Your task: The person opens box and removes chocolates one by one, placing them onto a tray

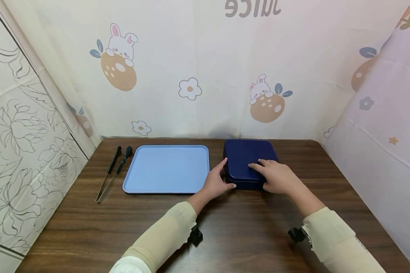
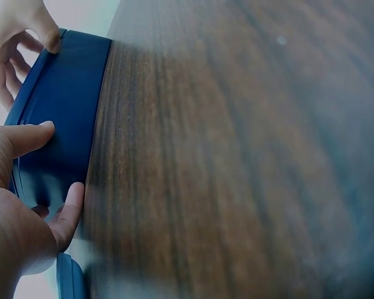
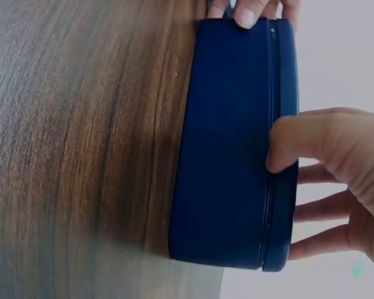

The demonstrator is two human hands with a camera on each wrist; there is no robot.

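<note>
A dark blue lidded box (image 1: 247, 159) sits at the back right of the table, its lid (image 3: 285, 218) down on the base. My left hand (image 1: 215, 184) holds the box's front left corner, thumb on the front wall and fingers along the left side. From the right, my right hand (image 1: 276, 174) grips the lid edge. Its thumb presses at the seam in the right wrist view, while its fingers are spread over the lid's top. In the left wrist view, both hands show against the box's front wall (image 2: 75, 87). The inside of the box is hidden.
Left of the box lies a light blue tray (image 1: 167, 170), close to my left hand. Black-handled metal tongs (image 1: 113, 172) lie further left, beside the tray. The brown wooden table (image 1: 246, 235) meets a printed cloth (image 1: 218, 110) at the back.
</note>
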